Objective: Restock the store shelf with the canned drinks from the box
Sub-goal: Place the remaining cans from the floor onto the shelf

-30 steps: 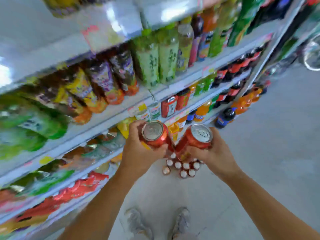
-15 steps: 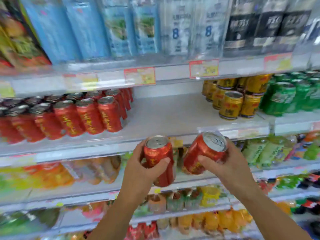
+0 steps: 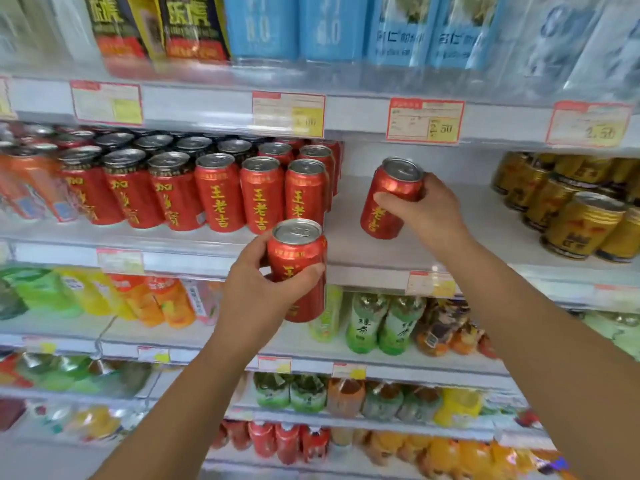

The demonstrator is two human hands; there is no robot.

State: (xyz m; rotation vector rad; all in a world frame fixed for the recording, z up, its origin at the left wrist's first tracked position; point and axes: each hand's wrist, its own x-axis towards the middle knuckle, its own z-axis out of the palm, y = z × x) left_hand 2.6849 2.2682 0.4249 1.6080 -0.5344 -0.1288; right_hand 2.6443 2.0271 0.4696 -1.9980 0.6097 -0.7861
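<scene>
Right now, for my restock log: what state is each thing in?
Left can: upright, gripped by left hand, not yet shelved.
Right can: tilted, gripped by right hand, over bare shelf.
Shelved red cans: standing in rows.
Gold cans: standing on shelf.

Your left hand (image 3: 252, 289) holds a red metal drink can (image 3: 298, 268) in front of the edge of the white store shelf (image 3: 349, 247), just below the rows of red metal cans (image 3: 221, 192) standing on its left part. Your right hand (image 3: 427, 211) holds a second red metal drink can (image 3: 389, 202) tilted over the shelf's bare middle, right of those rows and left of the gold metal cans (image 3: 581, 216). Green plastic bottles (image 3: 363, 323) stand on the next shelf down.
</scene>
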